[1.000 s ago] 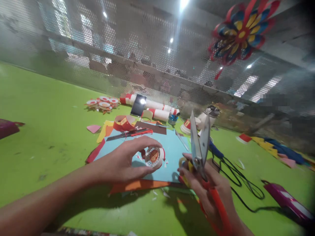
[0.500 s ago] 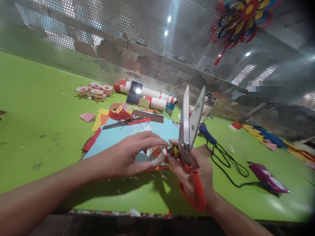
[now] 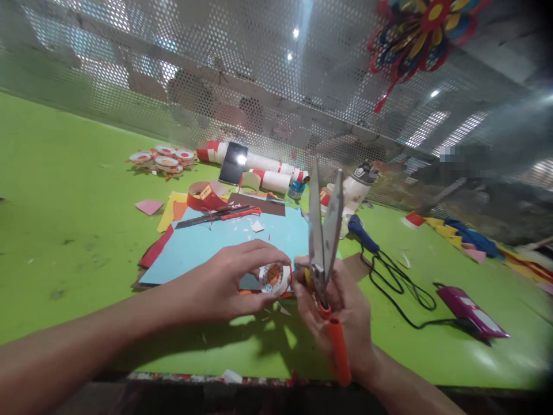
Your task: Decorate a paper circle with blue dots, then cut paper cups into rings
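Note:
My left hand [image 3: 233,279] curves its thumb and fingers round a small white paper piece [image 3: 273,278] with a patterned front and an orange-brown centre. On its right side a red edge shows. My right hand [image 3: 341,317] holds scissors [image 3: 322,253] with orange handles, their blades slightly apart and pointing up. Its thumb and fingertips meet near the paper piece, by a small yellow thing [image 3: 308,278] partly hidden behind the scissors. Light blue paper [image 3: 194,251] lies beneath and beyond my hands on the green table [image 3: 56,230].
Behind are dark scissors [image 3: 216,216], a phone [image 3: 234,163], white rolls [image 3: 276,180], a blue jar [image 3: 296,189] and round red-and-white pieces [image 3: 166,164]. At right lie a blue-handled tool [image 3: 363,234], its black cord and a purple device [image 3: 470,311].
The scissors in my right hand have shifted left and down a little, and their blades look closer together. The paper piece in my left hand has turned slightly.

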`<state>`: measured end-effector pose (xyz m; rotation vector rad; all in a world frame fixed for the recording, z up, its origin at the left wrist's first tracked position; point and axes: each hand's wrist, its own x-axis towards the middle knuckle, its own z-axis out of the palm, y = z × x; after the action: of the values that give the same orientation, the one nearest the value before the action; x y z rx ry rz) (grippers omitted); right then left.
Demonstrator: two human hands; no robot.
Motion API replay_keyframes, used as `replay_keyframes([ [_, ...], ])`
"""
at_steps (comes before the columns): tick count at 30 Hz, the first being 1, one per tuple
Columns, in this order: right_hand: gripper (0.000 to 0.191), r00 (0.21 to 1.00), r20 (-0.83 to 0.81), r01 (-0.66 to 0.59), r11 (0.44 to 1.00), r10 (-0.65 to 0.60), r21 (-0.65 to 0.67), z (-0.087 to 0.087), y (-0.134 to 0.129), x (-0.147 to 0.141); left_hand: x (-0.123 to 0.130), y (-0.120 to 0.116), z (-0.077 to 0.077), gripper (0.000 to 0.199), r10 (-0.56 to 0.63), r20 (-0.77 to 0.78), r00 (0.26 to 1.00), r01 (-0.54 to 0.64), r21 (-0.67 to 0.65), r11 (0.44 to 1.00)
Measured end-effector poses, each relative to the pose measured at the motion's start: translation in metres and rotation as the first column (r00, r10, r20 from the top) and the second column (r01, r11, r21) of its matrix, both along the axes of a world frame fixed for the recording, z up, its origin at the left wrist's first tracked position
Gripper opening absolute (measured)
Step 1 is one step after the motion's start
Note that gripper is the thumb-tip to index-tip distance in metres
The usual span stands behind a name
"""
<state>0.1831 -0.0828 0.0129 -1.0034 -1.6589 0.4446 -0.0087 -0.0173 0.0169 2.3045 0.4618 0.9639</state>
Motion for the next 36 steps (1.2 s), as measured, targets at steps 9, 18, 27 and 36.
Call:
replay_keyframes([
  [9,0.031,0.999,-0.045,0.033,0.994,-0.028,0.104,-0.006,-0.001,-0.001,0.005,-0.001,0.003,0.026,0.034,0.101,0.994,0.011,-0.416,0.909],
  [18,0.029,0.988,-0.030,0.152,0.988,-0.151,0.032,0.003,0.004,0.017,-0.007,0.004,0.008,0.037,0.030,0.163,0.986,0.050,-0.470,0.881],
  [27,0.035,0.992,0.116,0.060,0.983,-0.040,-0.172,0.018,0.011,0.045,-0.033,0.019,0.019,0.042,-0.021,0.193,0.981,0.127,-0.555,0.822],
  [36,0.056,0.972,0.212,-0.036,0.957,0.101,-0.288,0.021,-0.004,0.051,-0.034,0.024,0.014,0.040,0.088,0.459,0.884,0.241,-0.608,0.757],
])
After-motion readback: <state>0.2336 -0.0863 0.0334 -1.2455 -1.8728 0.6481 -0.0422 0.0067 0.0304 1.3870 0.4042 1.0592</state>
